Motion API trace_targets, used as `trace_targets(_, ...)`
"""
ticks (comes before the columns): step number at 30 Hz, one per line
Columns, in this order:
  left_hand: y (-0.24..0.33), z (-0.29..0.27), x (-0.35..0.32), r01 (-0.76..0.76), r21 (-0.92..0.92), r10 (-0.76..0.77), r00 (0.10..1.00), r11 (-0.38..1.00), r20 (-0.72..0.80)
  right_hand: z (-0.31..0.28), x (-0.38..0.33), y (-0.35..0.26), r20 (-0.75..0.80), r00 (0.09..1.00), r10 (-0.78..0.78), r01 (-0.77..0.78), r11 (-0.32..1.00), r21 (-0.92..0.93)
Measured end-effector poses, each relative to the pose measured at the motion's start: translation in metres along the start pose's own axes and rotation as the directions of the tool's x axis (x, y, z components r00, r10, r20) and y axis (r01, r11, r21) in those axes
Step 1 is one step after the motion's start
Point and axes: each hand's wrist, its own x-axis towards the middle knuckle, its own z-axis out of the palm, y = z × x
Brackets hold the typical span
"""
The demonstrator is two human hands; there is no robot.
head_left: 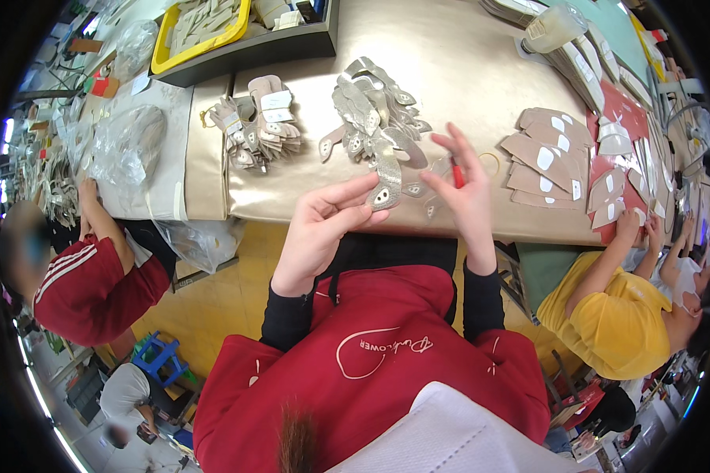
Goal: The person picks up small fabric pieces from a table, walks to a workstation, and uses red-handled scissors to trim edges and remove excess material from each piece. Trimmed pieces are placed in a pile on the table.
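Gold tabletop (450, 71); left hand (321, 229) pinching silver strip (386, 177), upright, lengthwise vertical.

This is a shoe-parts workshop or small factory floor: a long desk covered in gold sheet material (450, 71) carries heaps of silver-grey cut leather pieces (375, 110) and fanned stacks of tan cut pieces with white labels (548, 154), a yellow plastic tray of parts (201, 31) sits at its edge, and several seated workers share it side by side.
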Motion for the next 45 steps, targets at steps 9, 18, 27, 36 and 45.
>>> trace_targets(9,-0.003,-0.020,0.003,-0.009,0.036,0.011,0.999,0.999,-0.038,0.008,-0.004,0.009,0.239,0.872,0.428,-0.490,0.765,0.418)
trace_targets(18,-0.048,-0.023,0.035,0.079,0.039,-0.080,0.996,0.996,0.036,-0.017,-0.017,0.011,0.007,0.902,0.432,-0.396,0.818,0.417)
trace_targets(27,-0.088,0.001,0.070,-0.141,0.436,0.116,0.990,0.889,0.084,-0.047,-0.034,0.035,-0.149,0.880,0.452,-0.397,0.869,0.295)
trace_targets(36,-0.094,0.009,0.071,-0.309,0.760,0.338,0.933,0.572,0.124,-0.057,-0.029,0.040,-0.124,0.898,0.422,-0.438,0.884,-0.162)
trace_targets(45,-0.098,0.012,0.058,-0.427,0.883,0.440,0.842,0.194,0.311,-0.073,-0.032,0.027,-0.232,0.955,0.185,-0.274,0.851,-0.447)
